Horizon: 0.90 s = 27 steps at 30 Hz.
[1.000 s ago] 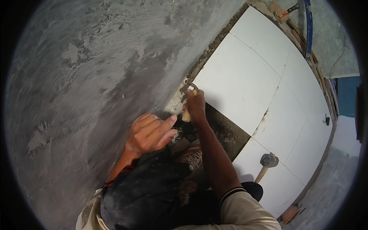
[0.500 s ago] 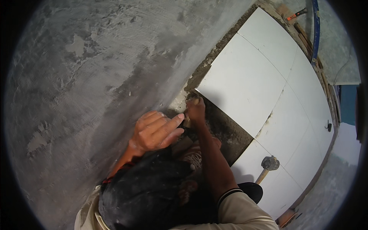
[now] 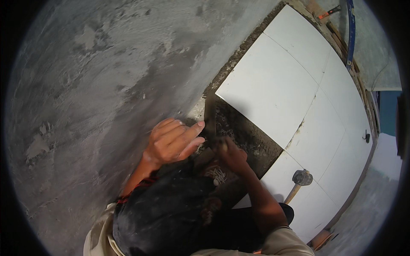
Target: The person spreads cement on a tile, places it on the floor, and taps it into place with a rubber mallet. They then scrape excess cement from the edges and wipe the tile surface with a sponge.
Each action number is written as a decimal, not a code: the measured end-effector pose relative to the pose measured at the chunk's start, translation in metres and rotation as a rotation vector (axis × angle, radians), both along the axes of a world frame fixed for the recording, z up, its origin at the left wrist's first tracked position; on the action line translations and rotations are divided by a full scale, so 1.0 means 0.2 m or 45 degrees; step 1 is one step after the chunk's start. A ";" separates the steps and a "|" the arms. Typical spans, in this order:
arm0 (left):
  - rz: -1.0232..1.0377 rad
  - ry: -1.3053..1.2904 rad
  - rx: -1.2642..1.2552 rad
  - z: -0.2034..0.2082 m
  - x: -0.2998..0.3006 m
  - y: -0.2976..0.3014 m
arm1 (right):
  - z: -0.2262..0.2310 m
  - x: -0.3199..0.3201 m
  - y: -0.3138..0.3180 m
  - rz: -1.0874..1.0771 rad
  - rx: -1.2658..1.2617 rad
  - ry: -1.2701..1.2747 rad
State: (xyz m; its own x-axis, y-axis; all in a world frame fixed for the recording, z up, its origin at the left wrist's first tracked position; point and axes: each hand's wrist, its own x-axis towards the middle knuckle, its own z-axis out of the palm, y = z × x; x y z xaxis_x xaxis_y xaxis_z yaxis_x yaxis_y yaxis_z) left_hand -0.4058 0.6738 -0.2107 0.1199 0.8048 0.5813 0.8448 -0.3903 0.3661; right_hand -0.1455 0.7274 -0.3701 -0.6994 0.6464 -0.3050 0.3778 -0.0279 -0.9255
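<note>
My right hand point(image 3: 231, 154) is closed round the light-coloured handle of a trowel, low over dark mortar. The trowel's blade point(image 3: 210, 112) points away from me along the foot of the wall and is blurred by motion. My left hand point(image 3: 174, 140) hovers beside the wall, fingers loosely bent, forefinger and thumb apart, with nothing in it. Dark, rough mortar point(image 3: 260, 134) lies in the gap before the corner of a large white tile point(image 3: 260, 89). Part of the gap is hidden behind my right hand and forearm.
A rubber mallet point(image 3: 302, 177) rests on the tiles at right. A grey plastered wall point(image 3: 98, 106) rises along the left. At the far right lie an orange-handled hammer point(image 3: 329, 13), a blue spirit level point(image 3: 350, 38) and wood strips point(image 3: 336, 38). A small black object point(image 3: 366, 136) sits near the tiles' right edge.
My right hand has pulled back toward me from the tile's corner with the trowel, baring the mortar there. My left hand has hardly moved.
</note>
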 end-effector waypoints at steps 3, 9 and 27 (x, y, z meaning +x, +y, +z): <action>-0.012 -0.050 0.024 -0.01 0.00 0.01 | 0.12 0.13 -0.04 0.112 -0.014 -0.256; -0.009 0.006 0.027 0.01 0.00 0.03 | 0.03 -0.42 0.18 -0.440 -0.167 -0.161; -0.063 0.014 -0.023 -0.02 -0.01 0.04 | -0.14 -0.50 -0.15 -0.585 0.044 -0.133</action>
State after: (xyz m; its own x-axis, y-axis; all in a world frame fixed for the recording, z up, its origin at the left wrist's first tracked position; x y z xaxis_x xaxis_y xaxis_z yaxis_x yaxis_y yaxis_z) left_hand -0.4074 0.6812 -0.2138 0.1658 0.8079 0.5655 0.8287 -0.4250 0.3642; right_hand -0.2453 0.6967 -0.3982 -0.3053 0.8929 -0.3310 0.4244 -0.1836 -0.8867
